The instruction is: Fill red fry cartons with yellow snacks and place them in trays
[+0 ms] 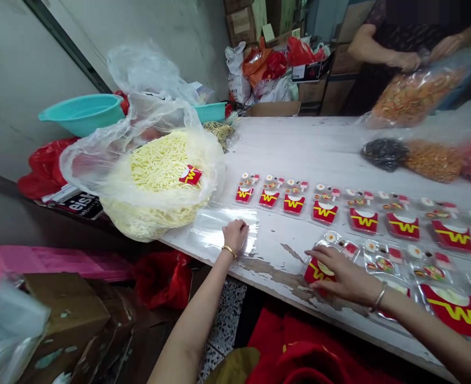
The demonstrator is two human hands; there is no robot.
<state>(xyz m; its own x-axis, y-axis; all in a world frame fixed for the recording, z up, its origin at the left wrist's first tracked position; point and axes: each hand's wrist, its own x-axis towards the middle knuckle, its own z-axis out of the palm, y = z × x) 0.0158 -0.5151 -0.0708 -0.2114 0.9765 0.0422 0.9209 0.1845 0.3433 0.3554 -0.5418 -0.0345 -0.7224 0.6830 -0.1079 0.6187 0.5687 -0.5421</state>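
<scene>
Hands well apart. Left hand (236, 236) curled on flat, clear plastic bags (208, 229), frame centre; grip unclear. Right hand (342, 272) spread over red-and-yellow, clear-wrapped packet (312, 274), lower right.

Wears a slim gold-coloured bracelet (229, 251) at the left wrist, close behind the left hand (236, 236), bright along its curve. Wears a narrow silver-coloured bangle (379, 297) at the right wrist, behind the right hand (339, 273), plain and rounded, with a dull metallic shine. Shows both forearms bare, both hands ungloved. Perhaps also wears the olive-brown cloth (235, 367) low in view, cut off by the bottom edge, too little shown to name as a garment.
</scene>
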